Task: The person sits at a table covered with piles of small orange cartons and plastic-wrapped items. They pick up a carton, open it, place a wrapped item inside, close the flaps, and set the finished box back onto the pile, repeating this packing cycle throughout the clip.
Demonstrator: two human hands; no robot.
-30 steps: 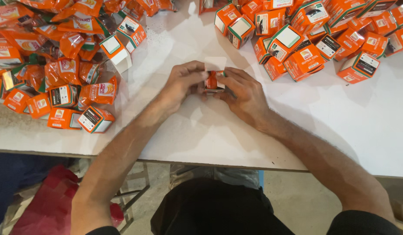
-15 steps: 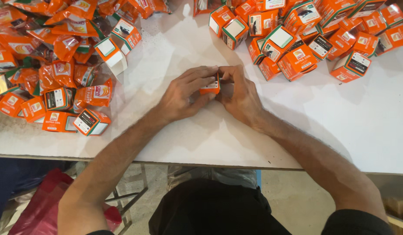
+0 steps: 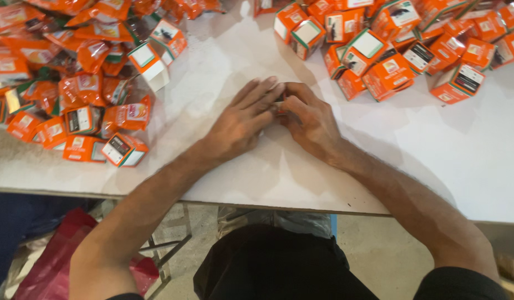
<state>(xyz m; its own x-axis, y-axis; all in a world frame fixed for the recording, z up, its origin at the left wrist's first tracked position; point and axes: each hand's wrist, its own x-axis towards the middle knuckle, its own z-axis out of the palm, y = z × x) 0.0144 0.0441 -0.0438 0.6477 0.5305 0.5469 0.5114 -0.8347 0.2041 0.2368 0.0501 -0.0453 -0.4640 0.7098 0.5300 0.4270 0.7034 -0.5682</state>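
While both hands sit together in the middle of the white table [image 3: 435, 155], whatever they're working on is almost completely buried between them. The left hand [image 3: 240, 119] lies palm down with its fingers stretched out flat toward the far side, tips pressed up against the right hand [image 3: 308, 118]. The right one is curled, knuckles up, fingers bent in around a small item [image 3: 280, 101] that only shows as a dark sliver in the gap between the two hands. So the right looks like it's gripping that thing and the left is laid over or against it, but I honestly can't tell what it is or how it's held.

Off to the person's left there's a big messy heap of orange sachets [image 3: 73, 83] mixed with small orange cartons, and one white and orange box [image 3: 148, 65] stands out near the edge of the heap. Up at the far right there's a second pile of orange boxes [image 3: 390, 50], mostly closed cubes tumbled any which way, well apart from the hands.

Both forearms rest on the tabletop near the front edge. Below the table there's a red bag [image 3: 57, 255] on the floor on the left side.
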